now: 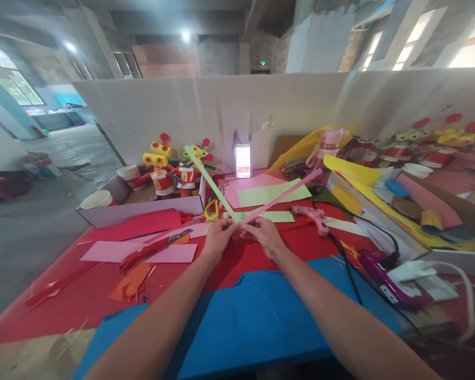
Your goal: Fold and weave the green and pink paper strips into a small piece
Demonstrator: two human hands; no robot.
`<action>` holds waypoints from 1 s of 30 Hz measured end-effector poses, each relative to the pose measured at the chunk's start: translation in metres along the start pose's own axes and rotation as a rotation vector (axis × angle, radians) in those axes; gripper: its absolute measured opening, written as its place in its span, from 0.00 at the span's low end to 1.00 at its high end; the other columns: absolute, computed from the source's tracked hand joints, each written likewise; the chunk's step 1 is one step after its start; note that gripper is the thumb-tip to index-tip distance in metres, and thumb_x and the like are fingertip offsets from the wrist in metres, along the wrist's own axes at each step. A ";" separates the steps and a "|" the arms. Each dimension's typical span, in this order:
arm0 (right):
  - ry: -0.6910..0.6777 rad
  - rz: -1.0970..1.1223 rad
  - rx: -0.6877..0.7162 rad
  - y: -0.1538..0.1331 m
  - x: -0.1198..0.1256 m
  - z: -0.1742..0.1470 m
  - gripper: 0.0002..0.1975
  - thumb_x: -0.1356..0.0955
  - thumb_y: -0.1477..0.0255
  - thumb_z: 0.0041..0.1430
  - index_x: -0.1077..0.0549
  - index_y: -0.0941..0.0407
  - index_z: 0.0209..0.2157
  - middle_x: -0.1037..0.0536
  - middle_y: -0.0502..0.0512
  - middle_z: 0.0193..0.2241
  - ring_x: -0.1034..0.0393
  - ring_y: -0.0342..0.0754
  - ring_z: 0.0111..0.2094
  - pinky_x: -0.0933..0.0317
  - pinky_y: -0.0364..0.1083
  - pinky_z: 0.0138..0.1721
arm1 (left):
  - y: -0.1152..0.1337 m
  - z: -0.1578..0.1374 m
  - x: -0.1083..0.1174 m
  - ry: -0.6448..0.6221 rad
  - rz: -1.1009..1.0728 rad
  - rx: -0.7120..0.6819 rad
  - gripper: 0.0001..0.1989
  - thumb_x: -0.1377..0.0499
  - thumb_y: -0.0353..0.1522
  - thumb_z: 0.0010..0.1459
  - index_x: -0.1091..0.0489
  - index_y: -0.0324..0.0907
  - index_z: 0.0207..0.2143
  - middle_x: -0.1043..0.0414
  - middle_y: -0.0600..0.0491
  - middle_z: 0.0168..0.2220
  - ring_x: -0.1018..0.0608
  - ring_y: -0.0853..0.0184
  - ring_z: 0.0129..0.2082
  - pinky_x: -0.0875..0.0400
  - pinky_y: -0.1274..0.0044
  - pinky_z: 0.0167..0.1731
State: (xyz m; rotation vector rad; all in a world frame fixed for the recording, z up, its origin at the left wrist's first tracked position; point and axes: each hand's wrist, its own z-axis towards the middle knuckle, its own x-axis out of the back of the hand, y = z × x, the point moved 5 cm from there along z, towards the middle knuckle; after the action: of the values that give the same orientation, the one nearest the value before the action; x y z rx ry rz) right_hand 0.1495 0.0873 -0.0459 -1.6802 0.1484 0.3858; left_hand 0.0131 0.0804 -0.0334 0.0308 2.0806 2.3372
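My left hand (220,236) and my right hand (264,235) meet over the middle of the red table, fingers pinched close together. Between them is the joined end of two paper strips that spread apart in a V. The green paper strip (210,182) slants up to the left from my left fingers. From my right fingers the pink paper strip (287,196) runs up to the right. How the strips overlap at the fingertips is partly hidden. Just beyond my left hand lie yellow-handled scissors (211,210). A pink glue gun (316,217) rests to the right of my right hand.
Paper-cup figures (162,177) stand in a box at the left. A knife with a red handle (154,250) lies on pink paper. Blue sheets (257,322) cover the near edge. At right are a purple power strip (396,279), cables and a box of coloured paper (419,206).
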 end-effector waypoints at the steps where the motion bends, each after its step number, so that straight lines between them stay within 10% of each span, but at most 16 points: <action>1: -0.003 0.008 0.017 -0.001 0.000 0.000 0.19 0.21 0.61 0.33 0.26 0.58 0.23 0.23 0.51 0.20 0.27 0.45 0.23 0.30 0.47 0.33 | 0.000 0.000 -0.001 -0.004 -0.028 0.013 0.16 0.34 0.43 0.47 0.31 0.39 0.22 0.31 0.55 0.19 0.31 0.71 0.20 0.38 0.78 0.24; 30: -0.172 0.099 -0.011 0.004 -0.001 0.004 0.13 0.22 0.65 0.39 0.22 0.58 0.26 0.22 0.52 0.22 0.25 0.46 0.28 0.30 0.51 0.44 | 0.002 -0.001 0.002 0.022 -0.081 0.014 0.15 0.32 0.41 0.44 0.29 0.39 0.20 0.31 0.55 0.18 0.32 0.72 0.19 0.38 0.79 0.22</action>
State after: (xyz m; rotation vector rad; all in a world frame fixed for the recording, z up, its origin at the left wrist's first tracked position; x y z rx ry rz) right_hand 0.1470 0.0910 -0.0501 -1.6457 0.1028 0.6043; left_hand 0.0111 0.0790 -0.0311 -0.0782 2.0670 2.2866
